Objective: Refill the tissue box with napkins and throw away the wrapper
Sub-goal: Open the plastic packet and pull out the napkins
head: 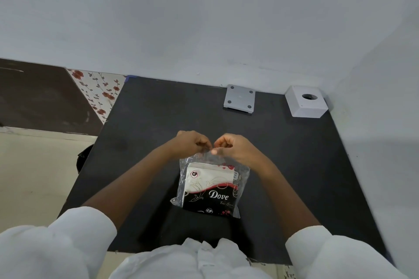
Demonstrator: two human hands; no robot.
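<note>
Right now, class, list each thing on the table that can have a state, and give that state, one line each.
Napkin pack: sealed in its clear wrapper, held upright on the table.
Left hand: pinching the wrapper's top edge.
Right hand: pinching the same top edge, beside the left.
Tissue box: base down, far right corner, no napkin showing at its round hole.
Grey plate: lying near the wall, untouched.

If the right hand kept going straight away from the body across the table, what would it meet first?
Probably the grey plate near the wall, though depth is unclear. The right hand now pinches the packet top beside the left hand; the black table between looks free.
</note>
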